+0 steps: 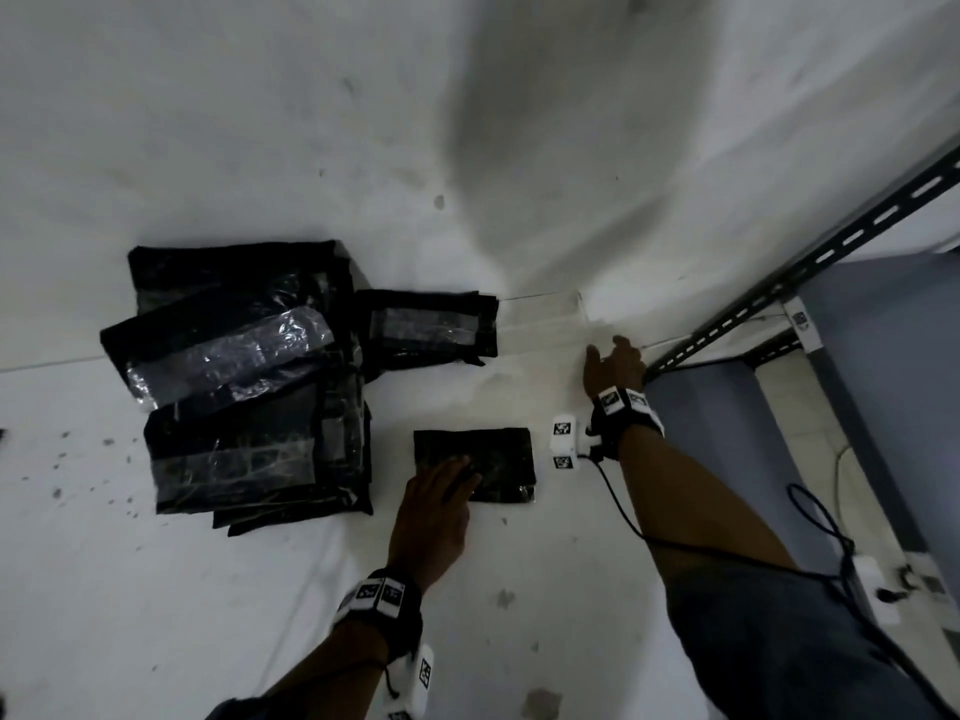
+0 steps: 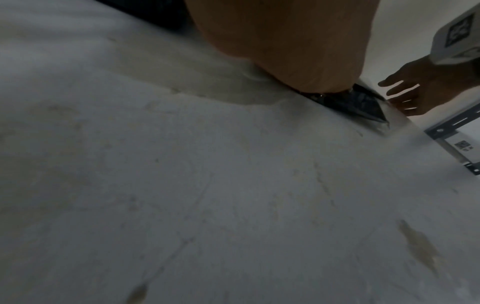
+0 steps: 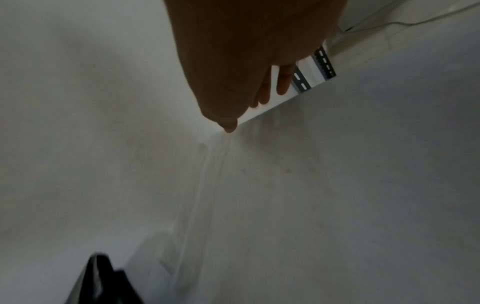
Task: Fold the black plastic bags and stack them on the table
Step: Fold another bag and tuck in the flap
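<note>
— Left hand (image 1: 434, 504)?
— Flat, fingers straight, pressing down on the small folded black plastic bag (image 1: 475, 462) at its near left corner. Lying on the stained white table (image 1: 519, 148), just in front of the body, between the two forearms. Seen from the left wrist camera as a dark glossy corner (image 2: 363, 105) poking out from under the palm (image 2: 285, 41).
— Right hand (image 1: 615, 363)?
— Spread and relaxed, fingers apart, holding nothing. Hovering or resting over the table's right part, near the grey slotted metal rail (image 1: 810, 252); contact with the surface impossible to tell. Well apart from the folded bag. Same reading from the right wrist camera: fingers (image 3: 284, 82) straight, pointing toward the table edge and the rail (image 3: 324, 61).
— Other bags?
— Loose pile of large black plastic bags with clear shiny strips (image 1: 244, 387) to the left of the folded one, overlapping at odd angles. One more black bag (image 1: 426, 327) just right of the pile's far end, beyond the folded bag.
— Anything else?
— White tagged wrist bands (image 1: 628, 402) and a black cable (image 1: 623, 511) trailing from the right wrist.
</note>
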